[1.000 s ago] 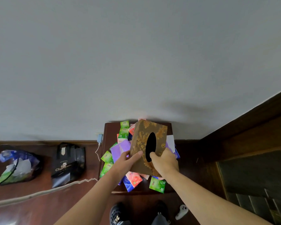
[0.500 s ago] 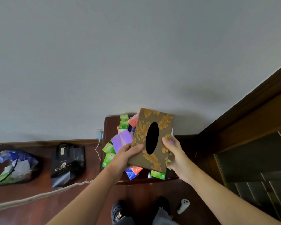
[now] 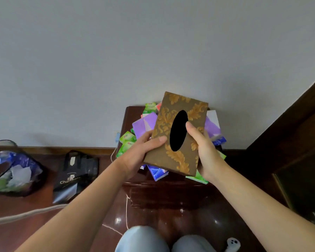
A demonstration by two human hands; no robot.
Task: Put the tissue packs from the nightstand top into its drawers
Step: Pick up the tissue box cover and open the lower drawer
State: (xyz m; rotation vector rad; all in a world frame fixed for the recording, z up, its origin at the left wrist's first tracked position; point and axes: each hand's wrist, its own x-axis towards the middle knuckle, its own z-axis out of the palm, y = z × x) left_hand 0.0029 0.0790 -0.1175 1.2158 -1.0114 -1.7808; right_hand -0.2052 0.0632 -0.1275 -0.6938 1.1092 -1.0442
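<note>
The left hand (image 3: 140,151) grips the left edge of a brown tissue box (image 3: 176,135) patterned in gold, its thumb lying across the top face beside the dark oval opening, while the right hand (image 3: 205,151) grips the right edge, thumb reaching up to the rim of that opening. Both hands are grasping the box and hold it tilted in the air, clear of the pile beneath. A second ago the box sat lower, down among the packs; half a second ago it was partly raised; now it is higher and closer to the person, so it has been lifted off the heap. Under and behind it the tissue packs (image 3: 145,124), purple, green, blue and red, lie heaped on the nightstand (image 3: 127,117), a dark wooden piece set against the grey wall. None of them looks to have gone anywhere, and the drawers on the front (image 3: 162,195) appear closed, though the dark glossy wood makes that hard to read. Taking the box away seems to be a clearing step that uncovers the packs; the sorting itself has not begun, and a drawer has to be opened first. On the floor to the left stand a black paper bag (image 3: 75,177) and a bin (image 3: 15,170) lined with plastic, with a pale cord (image 3: 25,214) running past them.
</note>
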